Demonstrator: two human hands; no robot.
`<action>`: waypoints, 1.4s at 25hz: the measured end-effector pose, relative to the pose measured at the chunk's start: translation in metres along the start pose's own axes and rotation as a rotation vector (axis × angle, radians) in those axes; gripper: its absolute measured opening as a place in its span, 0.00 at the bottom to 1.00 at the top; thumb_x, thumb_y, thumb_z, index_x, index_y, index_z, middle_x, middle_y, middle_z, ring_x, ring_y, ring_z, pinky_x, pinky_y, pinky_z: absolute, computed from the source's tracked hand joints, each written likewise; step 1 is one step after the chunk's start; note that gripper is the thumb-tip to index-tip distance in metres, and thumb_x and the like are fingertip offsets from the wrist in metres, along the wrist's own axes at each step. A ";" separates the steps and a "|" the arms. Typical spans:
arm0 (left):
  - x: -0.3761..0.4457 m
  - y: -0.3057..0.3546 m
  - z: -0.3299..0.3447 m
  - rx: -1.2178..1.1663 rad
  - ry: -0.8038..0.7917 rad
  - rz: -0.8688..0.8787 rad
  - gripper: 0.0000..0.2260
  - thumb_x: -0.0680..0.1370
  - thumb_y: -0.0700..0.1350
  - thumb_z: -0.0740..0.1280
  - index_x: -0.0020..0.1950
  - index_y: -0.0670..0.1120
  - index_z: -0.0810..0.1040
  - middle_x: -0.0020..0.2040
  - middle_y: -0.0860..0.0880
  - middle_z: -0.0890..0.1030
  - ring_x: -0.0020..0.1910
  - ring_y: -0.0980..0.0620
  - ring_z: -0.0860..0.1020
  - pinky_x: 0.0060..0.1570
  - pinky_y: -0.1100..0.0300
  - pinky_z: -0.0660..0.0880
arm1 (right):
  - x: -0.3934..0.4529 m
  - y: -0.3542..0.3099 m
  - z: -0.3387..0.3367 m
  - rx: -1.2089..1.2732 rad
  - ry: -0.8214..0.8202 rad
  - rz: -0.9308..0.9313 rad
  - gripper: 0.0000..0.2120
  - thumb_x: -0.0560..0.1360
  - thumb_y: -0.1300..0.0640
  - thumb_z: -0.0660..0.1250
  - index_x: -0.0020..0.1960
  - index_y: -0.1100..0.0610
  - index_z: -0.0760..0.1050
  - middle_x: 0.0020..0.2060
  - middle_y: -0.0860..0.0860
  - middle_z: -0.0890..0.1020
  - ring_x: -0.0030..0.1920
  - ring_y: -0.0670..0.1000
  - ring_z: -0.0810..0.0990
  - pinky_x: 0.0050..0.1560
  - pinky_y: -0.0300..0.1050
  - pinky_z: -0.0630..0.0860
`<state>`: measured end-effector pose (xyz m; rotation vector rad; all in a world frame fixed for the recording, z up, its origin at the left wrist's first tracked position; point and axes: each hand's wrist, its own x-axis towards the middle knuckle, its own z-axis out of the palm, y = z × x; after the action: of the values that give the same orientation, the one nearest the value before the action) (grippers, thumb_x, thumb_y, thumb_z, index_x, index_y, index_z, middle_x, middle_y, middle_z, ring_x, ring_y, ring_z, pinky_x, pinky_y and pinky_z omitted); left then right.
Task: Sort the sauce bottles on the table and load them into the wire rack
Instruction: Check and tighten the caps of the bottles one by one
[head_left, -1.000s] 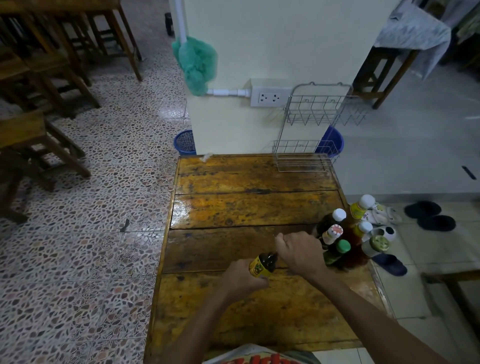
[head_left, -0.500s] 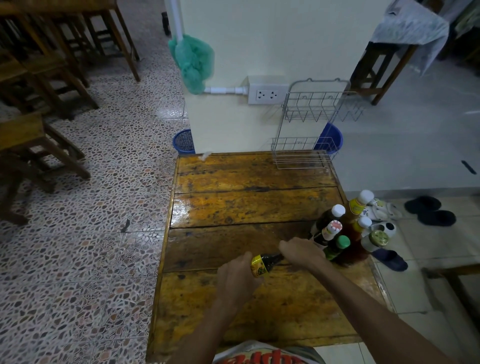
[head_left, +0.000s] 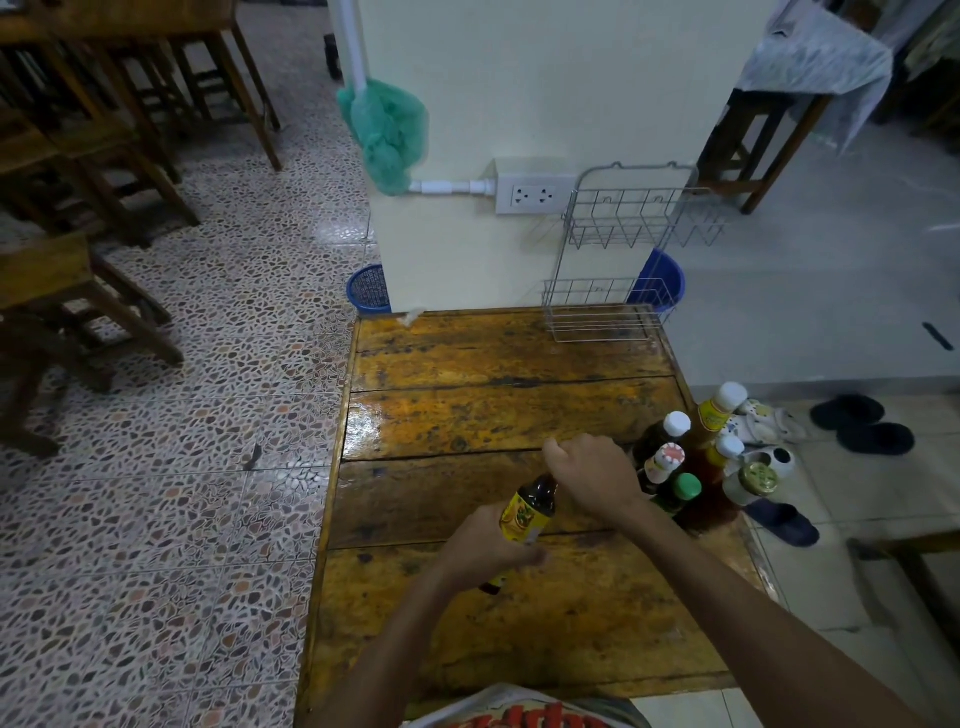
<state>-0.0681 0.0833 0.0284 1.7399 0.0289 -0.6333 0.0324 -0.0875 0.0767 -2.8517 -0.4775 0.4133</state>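
Observation:
My left hand (head_left: 485, 543) grips a dark sauce bottle with a yellow label (head_left: 525, 512), tilted over the wooden table (head_left: 467, 415). My right hand (head_left: 592, 475) is closed over the bottle's top, hiding the cap. A cluster of several sauce bottles (head_left: 691, 467) with white, green and gold caps stands at the table's right edge, just right of my right hand. The two-tier wire rack (head_left: 613, 270) stands empty at the far right corner of the table, against the wall.
A cream pillar with a power socket (head_left: 532, 195) and a hanging green net bag (head_left: 387, 132) rises behind the table. Blue baskets (head_left: 662, 278) sit on the floor beside it. Wooden chairs (head_left: 78, 260) stand at left. Slippers (head_left: 862, 423) lie at right.
The bottle has tilted more upright and come slightly higher in my left hand. My right hand stays closed over its top, shifted a little up and right.

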 end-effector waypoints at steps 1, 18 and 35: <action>0.000 0.001 -0.002 -0.008 -0.004 0.005 0.12 0.72 0.51 0.79 0.46 0.49 0.77 0.38 0.50 0.81 0.37 0.50 0.82 0.39 0.54 0.77 | -0.001 -0.001 -0.003 -0.041 0.044 -0.094 0.15 0.80 0.51 0.59 0.35 0.51 0.64 0.27 0.48 0.65 0.29 0.54 0.70 0.29 0.43 0.64; -0.012 0.021 -0.009 -0.389 -0.104 -0.119 0.21 0.83 0.60 0.63 0.65 0.46 0.80 0.60 0.41 0.85 0.59 0.40 0.84 0.62 0.43 0.79 | -0.010 -0.011 -0.018 0.644 0.030 0.096 0.33 0.75 0.28 0.60 0.31 0.58 0.68 0.28 0.57 0.72 0.30 0.50 0.71 0.34 0.46 0.65; 0.079 -0.009 0.066 -0.005 0.279 -0.153 0.36 0.76 0.64 0.70 0.81 0.54 0.64 0.79 0.53 0.66 0.77 0.48 0.66 0.71 0.47 0.67 | -0.099 0.091 0.058 0.693 0.262 0.566 0.28 0.78 0.51 0.69 0.73 0.51 0.60 0.46 0.42 0.81 0.40 0.39 0.78 0.33 0.33 0.71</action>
<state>-0.0304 0.0013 -0.0212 1.8216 0.3601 -0.4956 -0.0490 -0.1962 0.0221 -2.2518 0.4558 0.2210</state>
